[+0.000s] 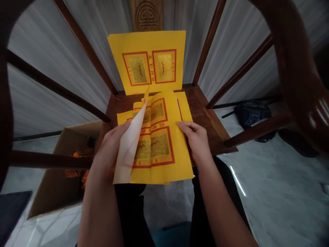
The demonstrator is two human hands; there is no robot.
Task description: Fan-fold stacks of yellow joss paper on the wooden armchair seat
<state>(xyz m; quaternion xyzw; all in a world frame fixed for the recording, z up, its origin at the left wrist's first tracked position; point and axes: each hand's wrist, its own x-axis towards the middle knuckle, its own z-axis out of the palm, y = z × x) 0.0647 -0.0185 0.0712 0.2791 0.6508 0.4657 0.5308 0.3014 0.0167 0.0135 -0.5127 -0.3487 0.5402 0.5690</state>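
Observation:
A stack of yellow paper sheets (164, 144) printed with red-framed gold panels lies on a dark wooden chair seat (203, 113). My left hand (110, 147) grips the left edge of the top sheet and lifts it, so its pale underside (128, 144) shows. Fingers of my right hand (196, 140) are curled down on the right side of the stack. Another yellow sheet (149, 61) with two printed panels leans upright against the chair back.
An open cardboard box (56, 185) with orange items inside stands on the floor at the left. A dark bag (253, 115) lies on the grey floor at the right. The chair's curved wooden arms and spindles frame the view. My dark-clad legs are below.

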